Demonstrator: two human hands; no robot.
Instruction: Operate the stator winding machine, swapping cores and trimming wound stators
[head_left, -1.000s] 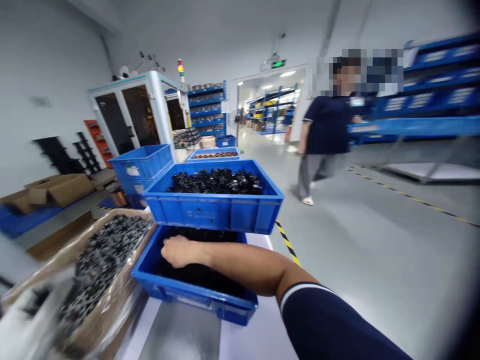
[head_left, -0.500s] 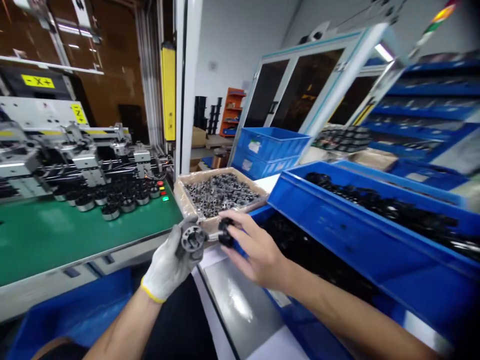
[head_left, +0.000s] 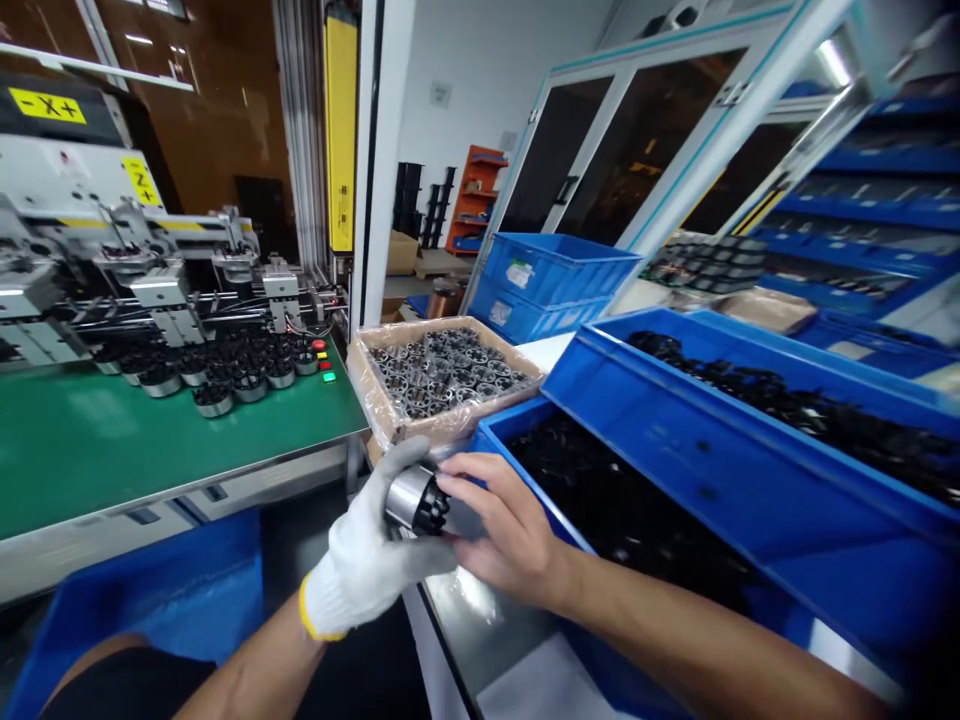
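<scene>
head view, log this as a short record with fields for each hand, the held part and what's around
left hand: white glove with yellow cuff, holding the silver cylinder
right hand: bare, fingers at the cylinder's black end; firm hold unclear
held part: silver side, black prongs at the end facing the right hand
cardboard box: grey metal parts inside, plastic wrap around it
lower blue bin: black parts
upper blue bin: black parts
green worktop: cluster of silver-and-black parts

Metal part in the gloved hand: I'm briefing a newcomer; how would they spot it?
From the green tabletop, look right to the gloved left hand. It grips the metal part, a silver cylinder with black prongs. Unlike the cylinders standing on the tabletop, it's held sideways.
</scene>
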